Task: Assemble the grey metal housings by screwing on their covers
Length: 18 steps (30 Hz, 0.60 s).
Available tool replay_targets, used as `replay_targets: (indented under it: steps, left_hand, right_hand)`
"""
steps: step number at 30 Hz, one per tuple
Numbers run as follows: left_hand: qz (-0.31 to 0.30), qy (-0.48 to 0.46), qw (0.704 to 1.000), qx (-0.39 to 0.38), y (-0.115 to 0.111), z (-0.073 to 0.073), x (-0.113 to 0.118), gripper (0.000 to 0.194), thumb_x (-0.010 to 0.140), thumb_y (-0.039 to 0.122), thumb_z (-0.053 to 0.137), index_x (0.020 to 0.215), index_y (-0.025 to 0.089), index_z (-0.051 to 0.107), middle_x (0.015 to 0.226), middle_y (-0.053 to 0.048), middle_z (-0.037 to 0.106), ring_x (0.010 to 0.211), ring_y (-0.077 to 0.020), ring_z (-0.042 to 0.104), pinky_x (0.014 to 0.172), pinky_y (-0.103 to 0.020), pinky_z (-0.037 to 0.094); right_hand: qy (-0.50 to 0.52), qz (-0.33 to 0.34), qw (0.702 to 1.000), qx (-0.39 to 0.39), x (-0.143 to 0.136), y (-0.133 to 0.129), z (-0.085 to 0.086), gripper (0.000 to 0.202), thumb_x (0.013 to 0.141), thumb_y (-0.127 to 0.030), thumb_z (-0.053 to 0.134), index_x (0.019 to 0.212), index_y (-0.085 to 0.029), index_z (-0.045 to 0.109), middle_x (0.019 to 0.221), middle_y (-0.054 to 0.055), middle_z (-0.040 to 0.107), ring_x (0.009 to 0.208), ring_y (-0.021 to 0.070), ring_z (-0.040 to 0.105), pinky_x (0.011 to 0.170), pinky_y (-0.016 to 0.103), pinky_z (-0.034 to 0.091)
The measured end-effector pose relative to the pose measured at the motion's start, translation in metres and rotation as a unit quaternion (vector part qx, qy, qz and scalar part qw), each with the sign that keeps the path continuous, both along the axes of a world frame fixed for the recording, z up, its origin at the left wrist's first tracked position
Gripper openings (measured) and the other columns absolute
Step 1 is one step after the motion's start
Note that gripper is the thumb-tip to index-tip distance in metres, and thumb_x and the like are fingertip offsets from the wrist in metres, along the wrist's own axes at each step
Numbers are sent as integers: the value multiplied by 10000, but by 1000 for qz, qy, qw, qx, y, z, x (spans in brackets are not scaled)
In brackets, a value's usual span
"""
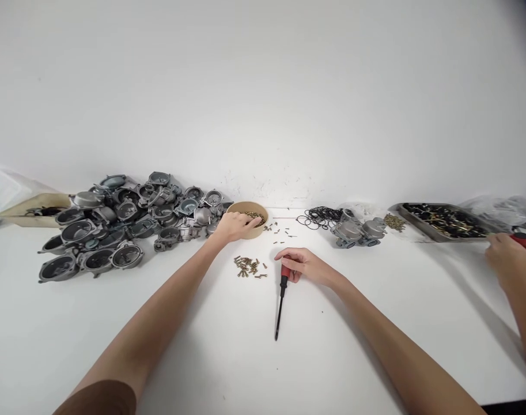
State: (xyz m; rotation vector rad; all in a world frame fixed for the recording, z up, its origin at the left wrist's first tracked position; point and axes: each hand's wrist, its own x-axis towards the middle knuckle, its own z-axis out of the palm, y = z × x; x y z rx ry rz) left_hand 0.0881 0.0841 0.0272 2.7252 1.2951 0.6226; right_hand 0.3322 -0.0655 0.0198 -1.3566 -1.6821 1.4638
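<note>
My left hand [238, 226] lies over the left front rim of a tan round tub [259, 231] of small brass-coloured screws. Its fingertips are partly hidden there, and whether they grip the rim or some screws is unclear. A screwdriver [281, 297] with a red and black handle is held in my right hand [301, 264], its dark shaft pointing down toward me. Between my hands, a loose pile of brass screws [246, 266] lies on the white table [245, 357]. Several more small screws [282, 231] are scattered just right of the tub.
Grey cast-metal housings [135, 225] are heaped at left. Black rubber rings [323, 217], two joined-looking metal housings [358, 231], a small screw heap [394, 222] and a metal tray [435, 230] of dark and brass parts stand at right. Another person's hand [507, 253] holds a red-handled tool.
</note>
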Motion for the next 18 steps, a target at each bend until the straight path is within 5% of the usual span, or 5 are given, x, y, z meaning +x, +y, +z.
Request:
replay_targets:
  steps: [5, 11, 14, 18]
  left_hand:
    - [45, -44, 996, -55, 7, 10, 7, 539, 973, 488, 422, 585, 187, 645, 724, -85, 702, 772, -247, 641, 656, -311, 381]
    - [114, -92, 985, -90, 22, 18, 12, 407, 953, 446, 462, 733, 182, 681, 909, -133, 722, 959, -305, 651, 810, -337, 456]
    - [126, -170, 974, -78, 27, 16, 10, 447, 972, 433, 430, 633, 190, 592, 719, -91, 657, 783, -257, 624, 722, -317, 431]
    - [109, -319, 939, -66, 31, 18, 3, 514, 981, 386, 406, 501, 215, 340, 482, 4, 374, 505, -156, 394, 591, -309, 324]
  right_hand:
    - [-5, -8, 1000, -4, -4, -2, 7, 602, 852, -661, 676, 1166, -149, 656, 823, 44, 679, 649, 129, 636, 598, 262, 538]
    - [-7, -18, 1000, -11, -4, 0, 4, 560, 872, -631, 672, 1168, -156, 657, 817, 45, 683, 633, 127, 635, 581, 257, 533]
    - [-11, -21, 1000, -14, -5, 1, 4, 562, 867, -632, 676, 1162, -153, 657, 801, 41, 678, 617, 124, 628, 568, 254, 530]
    - [-22, -30, 999, -14, -8, 0, 8, 568, 868, -638, 670, 1155, -148, 656, 793, 44, 681, 600, 116, 614, 557, 248, 521]
